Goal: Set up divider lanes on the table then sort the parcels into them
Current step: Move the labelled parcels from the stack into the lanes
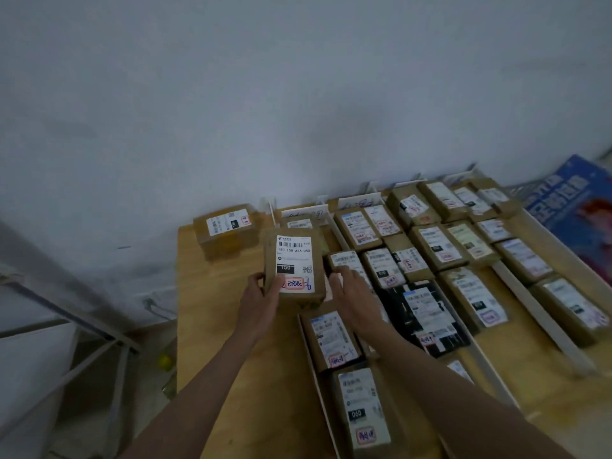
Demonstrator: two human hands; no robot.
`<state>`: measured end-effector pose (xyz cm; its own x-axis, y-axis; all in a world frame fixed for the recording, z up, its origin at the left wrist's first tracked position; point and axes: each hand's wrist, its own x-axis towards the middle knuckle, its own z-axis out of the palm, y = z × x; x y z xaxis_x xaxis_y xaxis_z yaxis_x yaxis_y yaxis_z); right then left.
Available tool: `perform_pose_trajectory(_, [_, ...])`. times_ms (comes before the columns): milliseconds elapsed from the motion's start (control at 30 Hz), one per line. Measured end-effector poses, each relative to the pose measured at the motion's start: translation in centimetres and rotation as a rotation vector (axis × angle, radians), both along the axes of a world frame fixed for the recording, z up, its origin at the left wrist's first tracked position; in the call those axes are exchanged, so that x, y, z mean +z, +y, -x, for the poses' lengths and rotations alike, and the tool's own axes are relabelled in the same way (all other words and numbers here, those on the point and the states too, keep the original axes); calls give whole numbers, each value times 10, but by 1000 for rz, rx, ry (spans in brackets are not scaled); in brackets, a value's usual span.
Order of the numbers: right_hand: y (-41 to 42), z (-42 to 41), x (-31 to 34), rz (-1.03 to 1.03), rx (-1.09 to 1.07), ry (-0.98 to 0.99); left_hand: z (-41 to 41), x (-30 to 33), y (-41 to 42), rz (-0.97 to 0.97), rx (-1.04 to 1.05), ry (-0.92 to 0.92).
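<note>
A brown cardboard parcel (294, 264) with a white label marked 150 is held above the wooden table (212, 313). My left hand (261, 296) grips its lower left corner, thumb on the label. My right hand (352, 293) rests on its right side, fingers partly spread over a neighbouring parcel (344, 260). White divider strips (536, 309) split the table into lanes running away from me. Several labelled parcels fill those lanes, among them a brown one (332, 339) just below the held parcel and a black one (424, 316).
One lone parcel (227, 230) sits at the far left corner, outside the lanes. White label cards (306, 210) stand at the far ends of the lanes against the wall. A blue poster (576, 207) lies right of the table. A metal frame (82, 326) stands left.
</note>
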<state>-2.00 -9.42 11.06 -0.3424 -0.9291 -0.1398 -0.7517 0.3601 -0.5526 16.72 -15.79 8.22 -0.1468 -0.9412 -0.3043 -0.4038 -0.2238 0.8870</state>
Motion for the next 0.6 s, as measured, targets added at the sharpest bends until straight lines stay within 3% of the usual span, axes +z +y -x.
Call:
perform_pose_trajectory(133, [32,32,-2,29,29,199,34,8,21,-18,-75,-15])
perform_pose_trajectory(600, [137,165,-1,88,-12,359,154,19,108,-2,-102,-56])
